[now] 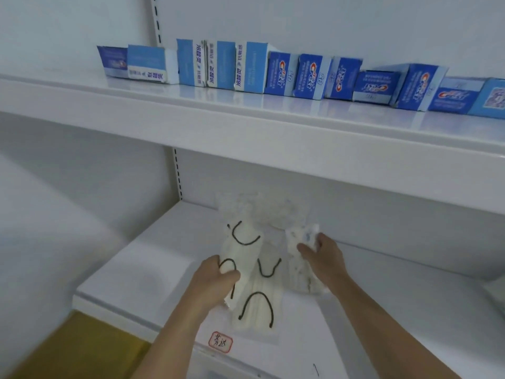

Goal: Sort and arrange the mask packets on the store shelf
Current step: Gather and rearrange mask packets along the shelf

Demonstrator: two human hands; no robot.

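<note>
The left hand (216, 280) is gripping a white mask packet with black loops (241, 253); the right hand (323, 258) is clasping a blue-speckled packet (299, 258). A third packet (259, 302) is lying flat between them on the lower shelf (153, 269). Blue toothpaste boxes (281, 73) are lining the upper shelf (246, 127).

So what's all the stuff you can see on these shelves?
toothpaste boxes: about a dozen, blue and white, in a row on the upper shelf.
mask packets with black loops: two, white, on the lower shelf, middle.
patterned mask packet: one, white with blue specks, right of those.
crinkly clear packet: one, behind them.
red-bordered label: one, on the shelf's front.
left hand: grip on a black-loop packet.
right hand: grip on the patterned packet.
</note>
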